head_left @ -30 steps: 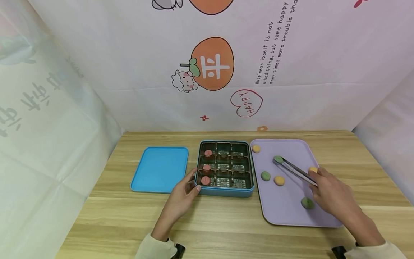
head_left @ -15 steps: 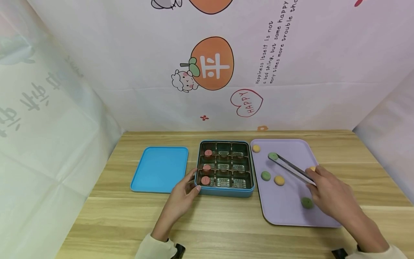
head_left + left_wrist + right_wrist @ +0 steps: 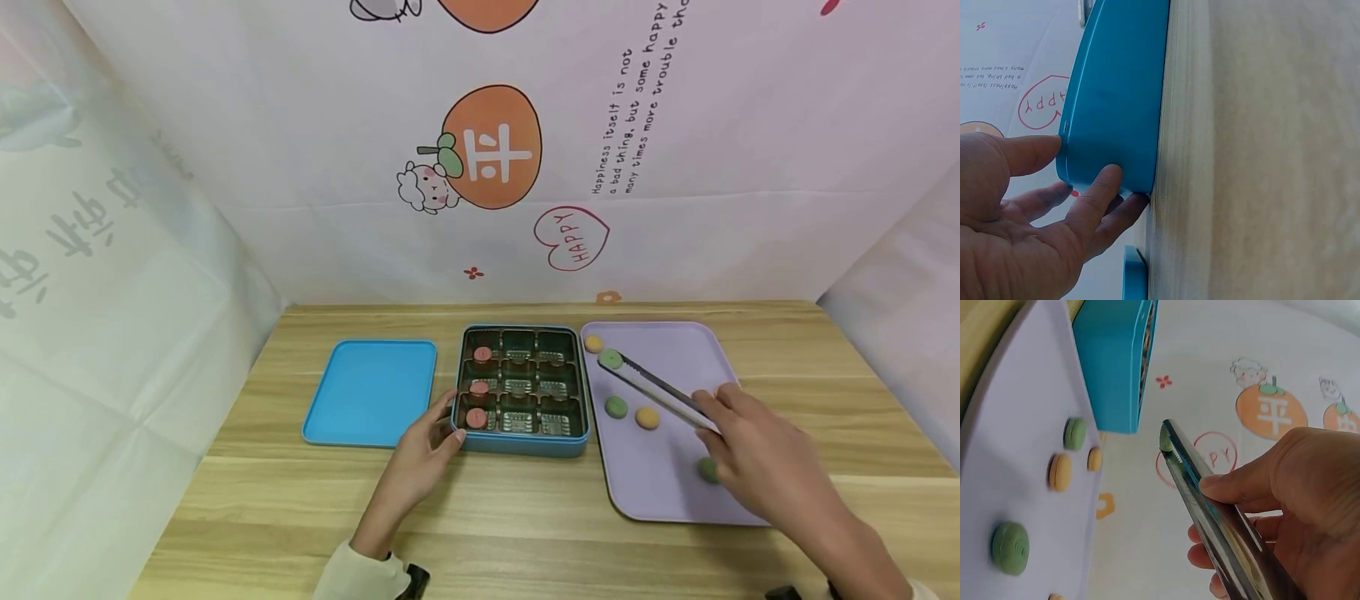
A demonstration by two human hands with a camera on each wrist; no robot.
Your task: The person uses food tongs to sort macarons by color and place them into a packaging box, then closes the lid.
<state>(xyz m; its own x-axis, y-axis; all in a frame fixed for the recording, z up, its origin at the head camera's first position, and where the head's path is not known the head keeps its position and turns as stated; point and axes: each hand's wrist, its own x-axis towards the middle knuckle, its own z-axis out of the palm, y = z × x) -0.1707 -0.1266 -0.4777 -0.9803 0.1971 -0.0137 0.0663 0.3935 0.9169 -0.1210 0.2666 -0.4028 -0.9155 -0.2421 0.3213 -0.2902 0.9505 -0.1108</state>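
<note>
My right hand [image 3: 761, 450] grips metal tongs [image 3: 663, 393], whose tips pinch a green macaron [image 3: 611, 359] above the purple tray [image 3: 660, 496]. In the right wrist view the tongs' macaron [image 3: 1165, 439] shows only as a green edge, held clear of the tray. My left hand [image 3: 422, 454] holds the front left corner of the blue box [image 3: 525, 447], thumb at the rim and fingers against the side in the left wrist view. Inside, a clear divided insert [image 3: 518, 402] has three pink macarons [image 3: 477, 418] in its left column; its other compartments hold nothing.
On the tray lie yellow macarons [image 3: 647, 417] and two green macarons [image 3: 616, 407], one partly behind my right hand. The blue lid [image 3: 371, 392] lies left of the box on the wooden table [image 3: 517, 525]. A printed cloth [image 3: 337, 225] hangs behind.
My right hand has moved left with the tongs, carrying the green macaron across the tray toward the box. My left hand and the box have stayed put.
</note>
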